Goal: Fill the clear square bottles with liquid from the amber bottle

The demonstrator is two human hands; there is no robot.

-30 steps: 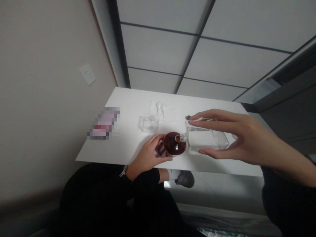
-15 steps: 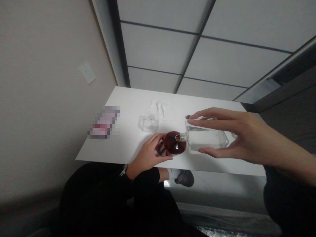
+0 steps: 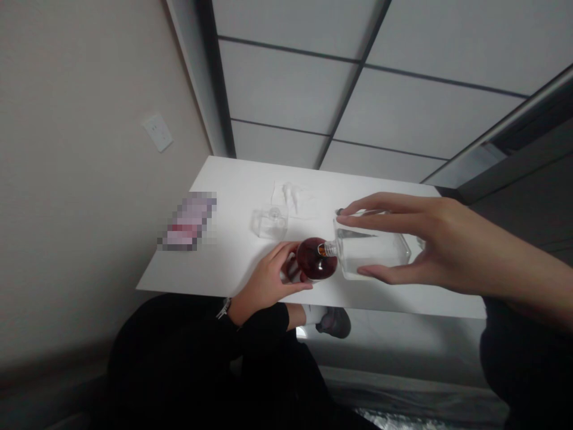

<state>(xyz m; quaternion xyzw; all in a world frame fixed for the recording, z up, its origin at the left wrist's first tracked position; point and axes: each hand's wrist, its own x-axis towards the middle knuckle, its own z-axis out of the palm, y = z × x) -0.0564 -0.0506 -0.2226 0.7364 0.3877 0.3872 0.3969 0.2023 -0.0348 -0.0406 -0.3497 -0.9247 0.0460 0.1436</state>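
My left hand is closed around the side of a dark amber bottle, which stands upright on the white table. My right hand grips a clear square glass bottle from its sides, tipped over so its threaded neck points left. That neck meets the amber bottle's mouth. Whether liquid is running between them I cannot tell. A small dark object shows by my right fingertips. Left of them stands a second, smaller clear glass container.
Behind the glass container, small whitish translucent pieces lie on a thin sheet. A blurred pinkish flat item lies at the table's left. A wall with a socket is on the left, with panelled doors beyond the table.
My right hand and the clear bottle have shifted very slightly left, bringing its neck a little further over the amber bottle's mouth. My left hand has stayed in place.
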